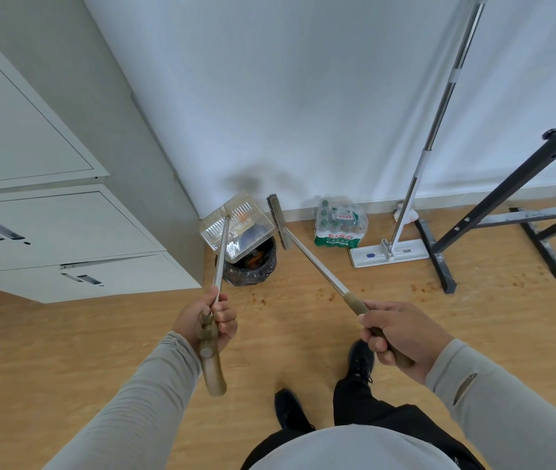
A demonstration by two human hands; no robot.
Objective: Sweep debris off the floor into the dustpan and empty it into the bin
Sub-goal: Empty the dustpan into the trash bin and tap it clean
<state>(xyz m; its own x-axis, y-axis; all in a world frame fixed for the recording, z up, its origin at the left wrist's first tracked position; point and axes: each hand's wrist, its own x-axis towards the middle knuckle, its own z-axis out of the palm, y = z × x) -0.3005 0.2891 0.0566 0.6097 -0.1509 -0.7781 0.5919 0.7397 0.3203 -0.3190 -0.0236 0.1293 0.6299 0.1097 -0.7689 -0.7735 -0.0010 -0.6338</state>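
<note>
My left hand point(207, 320) grips the long handle of a clear plastic dustpan point(237, 225). The pan is tipped up over a small bin point(256, 268) lined with a black bag, and orange bits show inside the bin. My right hand point(402, 335) grips the handle of a broom, whose brush head point(279, 220) hangs in the air just right of the dustpan and bin. Small orange debris point(324, 295) lies scattered on the wooden floor in front of the bin and further right.
A grey metal cabinet point(66, 212) stands at the left, close beside the bin. Against the white wall sit a wrapped pack of water bottles point(341, 225) and a flat mop point(388, 252). A black metal stand point(493, 228) occupies the right.
</note>
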